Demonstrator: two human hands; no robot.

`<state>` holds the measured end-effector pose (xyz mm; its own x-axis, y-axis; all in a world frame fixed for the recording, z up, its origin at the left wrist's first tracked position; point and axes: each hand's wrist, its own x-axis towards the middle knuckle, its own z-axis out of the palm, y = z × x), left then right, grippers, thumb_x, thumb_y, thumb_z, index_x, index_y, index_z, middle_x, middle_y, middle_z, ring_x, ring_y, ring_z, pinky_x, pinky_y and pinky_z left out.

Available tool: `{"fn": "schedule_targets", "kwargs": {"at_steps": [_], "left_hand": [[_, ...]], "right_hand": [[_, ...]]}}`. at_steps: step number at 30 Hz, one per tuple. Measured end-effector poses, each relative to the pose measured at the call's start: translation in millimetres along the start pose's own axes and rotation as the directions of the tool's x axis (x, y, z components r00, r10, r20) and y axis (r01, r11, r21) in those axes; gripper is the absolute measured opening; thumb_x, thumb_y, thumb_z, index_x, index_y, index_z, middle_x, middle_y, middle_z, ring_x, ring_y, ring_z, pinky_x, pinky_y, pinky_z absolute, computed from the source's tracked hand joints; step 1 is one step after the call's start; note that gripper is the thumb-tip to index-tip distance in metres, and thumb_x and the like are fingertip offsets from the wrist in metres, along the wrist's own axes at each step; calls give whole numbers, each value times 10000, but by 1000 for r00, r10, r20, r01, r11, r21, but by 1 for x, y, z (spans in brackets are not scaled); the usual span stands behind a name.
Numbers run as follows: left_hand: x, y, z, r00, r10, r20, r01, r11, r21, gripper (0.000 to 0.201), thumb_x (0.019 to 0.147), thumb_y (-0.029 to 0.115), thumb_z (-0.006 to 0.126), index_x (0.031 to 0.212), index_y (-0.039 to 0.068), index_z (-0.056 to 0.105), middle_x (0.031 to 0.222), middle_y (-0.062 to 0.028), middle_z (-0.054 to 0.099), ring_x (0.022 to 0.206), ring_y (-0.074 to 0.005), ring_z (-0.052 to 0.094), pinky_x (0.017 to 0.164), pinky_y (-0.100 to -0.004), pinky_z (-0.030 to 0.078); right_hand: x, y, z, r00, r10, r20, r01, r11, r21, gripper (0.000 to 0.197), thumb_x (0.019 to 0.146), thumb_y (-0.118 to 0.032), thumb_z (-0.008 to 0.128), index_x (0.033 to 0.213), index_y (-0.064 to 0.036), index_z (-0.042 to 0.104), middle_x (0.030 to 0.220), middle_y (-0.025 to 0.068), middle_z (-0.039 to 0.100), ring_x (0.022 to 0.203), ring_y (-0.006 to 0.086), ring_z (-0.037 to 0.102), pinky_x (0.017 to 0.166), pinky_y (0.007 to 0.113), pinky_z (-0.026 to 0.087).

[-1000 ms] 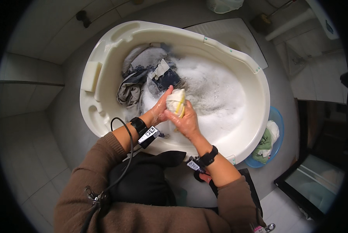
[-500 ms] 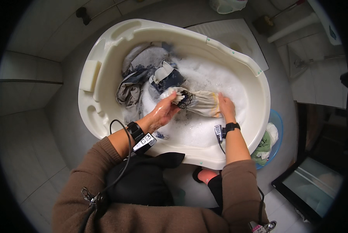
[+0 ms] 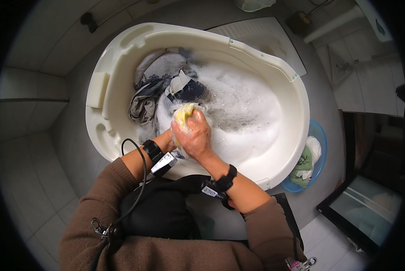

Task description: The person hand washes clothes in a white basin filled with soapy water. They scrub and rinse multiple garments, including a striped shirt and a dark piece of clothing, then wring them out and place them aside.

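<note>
A wet, bunched cloth (image 3: pixel 184 113), whitish with yellow patches, is squeezed between my two hands over the tub's near left part. My right hand (image 3: pixel 195 134) is closed around it, with suds on the skin. Behind and left of that hand is my left hand (image 3: pixel 169 139), pressed against the same cloth; its fingers are mostly hidden. Just beyond my hands, a dark blue and white garment (image 3: pixel 189 89) lies in the suds. The cream plastic tub (image 3: pixel 297 108) holds foamy water (image 3: pixel 252 97) on its right side.
Grey wet clothes (image 3: pixel 159 67) are heaped at the tub's left. A pale yellow block (image 3: pixel 97 90) sits on the left rim. On the floor to the right, a blue basin (image 3: pixel 320 167) holds green and white cloths. A dark-framed glass panel (image 3: pixel 365 212) is at lower right.
My right hand has swung left to meet my left hand. The cloth, stretched between them before, is now bunched up in both. The view has shifted slightly.
</note>
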<state>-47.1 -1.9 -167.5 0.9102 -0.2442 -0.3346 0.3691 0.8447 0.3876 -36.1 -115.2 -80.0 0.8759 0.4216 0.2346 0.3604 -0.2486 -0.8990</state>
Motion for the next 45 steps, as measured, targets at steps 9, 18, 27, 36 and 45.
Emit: {"fn": "schedule_targets", "kwargs": {"at_steps": [9,18,27,36,45], "left_hand": [[-9,21,59,940,-238,-245,339,554,760,363,918,122,558,1267,22,555,1101,-20,643,934,-96,604,827,-245,494],[-8,21,126,678,-724,124,-429,-254,867,231,718,218,641,855,34,660,815,-206,655,804,-403,632,699,-465,499],[-13,98,149,829,-543,134,-449,-503,738,273,685,192,736,869,38,605,844,-168,646,834,-399,633,716,-468,516],[-27,133,142,914,-388,117,-388,-757,525,306,746,70,651,1045,92,596,888,-114,671,797,-327,674,653,-441,534],[-59,101,62,831,-556,-13,-499,-756,425,87,806,126,556,837,160,631,723,-64,657,719,-282,686,580,-401,527]], "right_hand": [[30,134,-101,767,603,219,-511,780,-361,453,864,-437,646,1154,-92,599,1081,209,615,1005,316,606,855,422,480],[35,101,-86,619,614,490,-672,737,-75,714,773,-232,766,1375,-50,427,1247,143,562,1144,243,530,973,360,426],[20,88,-194,690,713,123,-507,355,785,312,797,7,608,1106,-11,571,1021,119,633,877,256,620,776,349,523],[-56,88,-206,303,914,270,-950,313,8,190,893,-107,626,1057,-18,589,939,61,633,854,182,638,676,329,549],[-2,109,-105,854,92,511,307,704,-640,970,658,-175,850,1476,-175,331,1561,85,282,1422,304,293,1120,483,280]]}}
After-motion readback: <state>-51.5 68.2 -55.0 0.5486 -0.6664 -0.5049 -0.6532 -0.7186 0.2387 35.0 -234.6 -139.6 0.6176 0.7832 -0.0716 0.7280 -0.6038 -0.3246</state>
